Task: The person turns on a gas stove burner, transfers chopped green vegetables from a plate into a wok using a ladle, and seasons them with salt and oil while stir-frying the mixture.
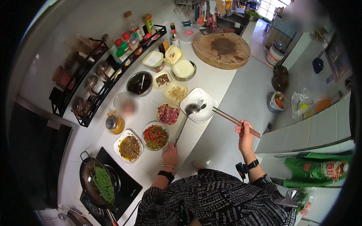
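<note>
My left hand [170, 155] grips the handle of a metal ladle [192, 108], whose bowl lies over the near-left edge of a white square plate [208, 97]. Beside that hand stands a bowl of sliced red and green peppers [155, 136]. A dish of raw cut meat [168, 114] is left of the ladle. My right hand [245, 130] holds a pair of wooden chopsticks [230, 118] over the floor, their tips close to the plate's right edge. A wok [89, 176] with chopped greens [103, 183] sits on a black cooktop [133, 188] at the lower left.
Around the counter are a plate of minced food in oil [129, 147], a glass jug [115, 123], a dark bowl with a spoon [139, 83], a dish of pale strips [176, 92] and a round chopping board [222, 50]. A spice rack [121, 73] runs along the wall.
</note>
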### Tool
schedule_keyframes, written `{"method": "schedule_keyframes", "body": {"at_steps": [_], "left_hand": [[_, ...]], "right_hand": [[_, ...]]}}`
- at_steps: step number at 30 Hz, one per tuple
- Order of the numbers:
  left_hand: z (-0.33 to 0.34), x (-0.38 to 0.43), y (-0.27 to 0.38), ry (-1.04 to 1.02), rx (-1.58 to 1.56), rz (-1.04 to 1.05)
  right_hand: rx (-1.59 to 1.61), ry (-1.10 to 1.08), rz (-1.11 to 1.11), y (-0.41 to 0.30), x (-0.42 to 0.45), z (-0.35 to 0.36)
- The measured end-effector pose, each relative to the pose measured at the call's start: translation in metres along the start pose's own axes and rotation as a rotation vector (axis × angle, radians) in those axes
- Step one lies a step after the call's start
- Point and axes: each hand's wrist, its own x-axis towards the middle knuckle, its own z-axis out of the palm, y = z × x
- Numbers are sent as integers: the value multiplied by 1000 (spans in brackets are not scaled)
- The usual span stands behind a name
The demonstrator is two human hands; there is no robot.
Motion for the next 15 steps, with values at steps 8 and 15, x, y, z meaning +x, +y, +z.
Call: {"method": "schedule_keyframes", "body": {"at_steps": [8,15], "left_hand": [[38,-18,-12,41,-241,-87],[-30,-68,-19,-42,-789,-231]], "right_hand": [[-138,-176,46,28,17,38],[-94,-710,100,19,-55,147]]}}
